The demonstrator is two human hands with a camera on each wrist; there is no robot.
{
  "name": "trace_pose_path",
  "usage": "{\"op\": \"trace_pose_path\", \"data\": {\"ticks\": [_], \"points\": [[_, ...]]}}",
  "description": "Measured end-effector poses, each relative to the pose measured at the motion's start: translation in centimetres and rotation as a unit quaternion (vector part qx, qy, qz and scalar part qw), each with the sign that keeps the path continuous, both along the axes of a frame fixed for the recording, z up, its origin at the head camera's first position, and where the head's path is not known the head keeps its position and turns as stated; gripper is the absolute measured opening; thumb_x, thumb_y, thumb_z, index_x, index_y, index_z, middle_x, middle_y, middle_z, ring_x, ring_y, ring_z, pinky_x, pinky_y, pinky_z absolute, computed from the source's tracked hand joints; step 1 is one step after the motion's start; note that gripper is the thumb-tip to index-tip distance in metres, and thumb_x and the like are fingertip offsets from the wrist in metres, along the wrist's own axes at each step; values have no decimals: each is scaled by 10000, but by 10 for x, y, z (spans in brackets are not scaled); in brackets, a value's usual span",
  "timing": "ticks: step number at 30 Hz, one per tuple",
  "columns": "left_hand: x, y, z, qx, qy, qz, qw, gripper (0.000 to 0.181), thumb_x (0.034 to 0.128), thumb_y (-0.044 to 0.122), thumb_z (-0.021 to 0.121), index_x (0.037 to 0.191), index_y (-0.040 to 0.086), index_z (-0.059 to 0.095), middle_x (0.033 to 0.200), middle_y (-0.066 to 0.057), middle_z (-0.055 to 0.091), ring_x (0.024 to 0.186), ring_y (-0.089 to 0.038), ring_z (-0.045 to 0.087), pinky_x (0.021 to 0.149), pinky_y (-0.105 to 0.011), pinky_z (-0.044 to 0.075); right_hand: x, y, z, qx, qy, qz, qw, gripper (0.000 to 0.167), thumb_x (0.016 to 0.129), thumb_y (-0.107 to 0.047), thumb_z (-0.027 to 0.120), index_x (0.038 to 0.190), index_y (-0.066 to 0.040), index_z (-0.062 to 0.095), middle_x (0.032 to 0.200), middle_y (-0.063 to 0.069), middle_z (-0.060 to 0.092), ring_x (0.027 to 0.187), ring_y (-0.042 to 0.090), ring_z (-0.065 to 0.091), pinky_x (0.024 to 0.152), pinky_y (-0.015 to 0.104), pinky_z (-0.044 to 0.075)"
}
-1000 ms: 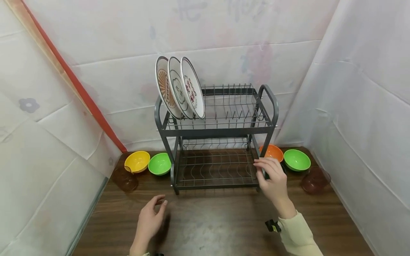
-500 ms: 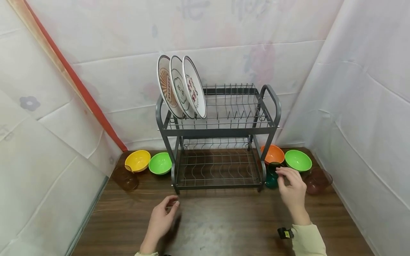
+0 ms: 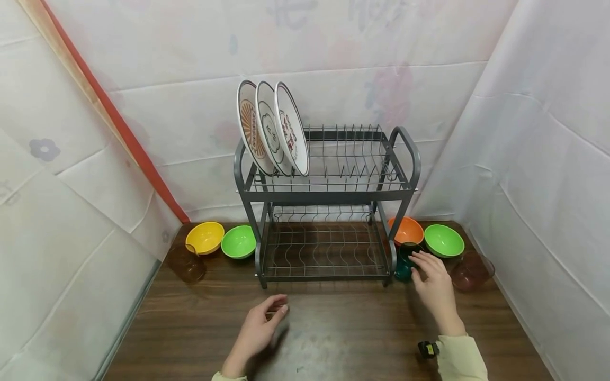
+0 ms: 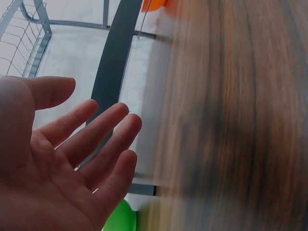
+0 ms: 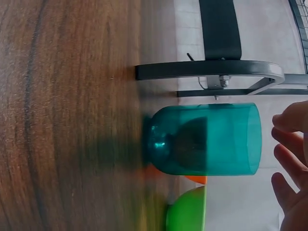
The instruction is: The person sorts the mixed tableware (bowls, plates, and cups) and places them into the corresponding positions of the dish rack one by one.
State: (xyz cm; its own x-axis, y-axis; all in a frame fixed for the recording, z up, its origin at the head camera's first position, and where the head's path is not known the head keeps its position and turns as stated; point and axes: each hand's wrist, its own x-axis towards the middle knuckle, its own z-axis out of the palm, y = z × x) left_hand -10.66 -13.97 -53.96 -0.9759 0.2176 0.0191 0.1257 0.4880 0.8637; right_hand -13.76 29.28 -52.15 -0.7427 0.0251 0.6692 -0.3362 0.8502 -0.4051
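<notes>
A see-through teal cup (image 5: pixel 207 139) stands upright on the table beside the rack's right foot. My right hand (image 3: pixel 436 286) hovers by its rim, fingers loosely bent and holding nothing; the right wrist view shows a gap between the fingertips (image 5: pixel 284 122) and the cup. In front of the dish rack (image 3: pixel 329 197), my left hand (image 3: pixel 259 325) hangs above the table, palm bare in the left wrist view, fingers (image 4: pixel 113 134) relaxed. Three patterned plates (image 3: pixel 292 132) lean upright in the left part of the rack's top tier.
Yellow (image 3: pixel 205 238) and green bowls (image 3: pixel 239 242) and a brown clear cup (image 3: pixel 188 264) stand left of the rack. To its right are an orange bowl (image 3: pixel 407 231), another green bowl (image 3: pixel 444 241) and a reddish clear cup (image 3: pixel 472 271). White cloth walls surround the table.
My right hand has moved right, from the rack's right leg to the teal cup. My left hand has drifted right along the table's front. The plates stay in place.
</notes>
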Motion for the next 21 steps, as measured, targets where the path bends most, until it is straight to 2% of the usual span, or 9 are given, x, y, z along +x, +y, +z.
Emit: {"op": "trace_pose_path", "data": {"ticks": [3,7,13,18,21], "points": [[1,2,0,-1,-49,-101,9999,341,1013,277,597,1265,52,643,1157,-84,694,1037,-212,645,852,-343,521,0,-2,-1,125,-208,-37,9997,309,771,118,763,1061,14,747,1141,156,702,1154,349,577,965,471,451],[3,3,0,22,-155,-121,9998,332,1013,268,595,1259,52,645,1166,-85,691,1040,-209,643,852,-326,519,0,-4,-2,165,-446,-81,9988,282,785,97,761,1053,10,752,1120,154,708,1134,338,587,927,527,470],[7,7,-4,63,-130,-220,9997,345,1012,297,595,1243,47,653,1155,-55,697,1035,-196,648,860,-317,520,-1,-6,-7,136,-815,-193,9964,271,814,54,761,1077,-9,741,1095,167,704,1064,345,599,857,549,504],[9,12,-8,69,-94,-343,9993,343,1012,308,594,1230,52,664,1126,-20,702,1013,-171,655,847,-308,525,-3,-7,-8,181,-912,-425,9948,279,826,31,772,1094,-35,735,1029,151,716,955,337,621,754,541,521],[11,12,-9,132,-116,-407,9990,338,1013,302,595,1226,49,667,1120,-31,704,999,-172,662,836,-310,528,-3,-8,-7,233,-933,-575,9937,252,828,5,782,1074,-37,747,993,148,723,932,345,624,747,551,516]]}}
